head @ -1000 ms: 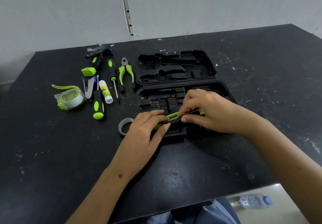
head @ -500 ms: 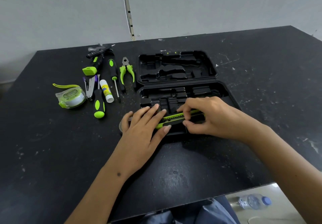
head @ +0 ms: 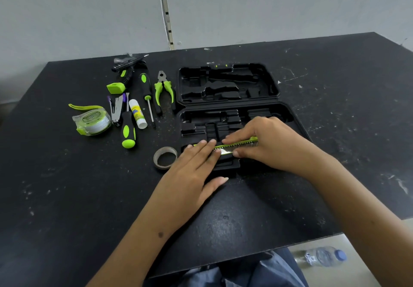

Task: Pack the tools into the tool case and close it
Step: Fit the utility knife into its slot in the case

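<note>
We are seating the green-and-black utility knife (head: 234, 147) into the front slot of the open tool case (head: 228, 117), at the centre of the frame. Compared with half a second ago, our left hand (head: 192, 170) has flattened: its straight fingers now press down on the knife's left end, the thumb resting on the case's front edge. Our right hand (head: 266, 143) pinches the knife's right part between thumb and fingertips. The knife looks lower and more level than before, so we judge it nearly snapped in.

To the left of the case, the tape measure (head: 92, 122), 2 screwdrivers (head: 128, 132), pliers (head: 164, 90), glue stick (head: 138, 113) and tape roll (head: 165, 157) wait unpacked.
</note>
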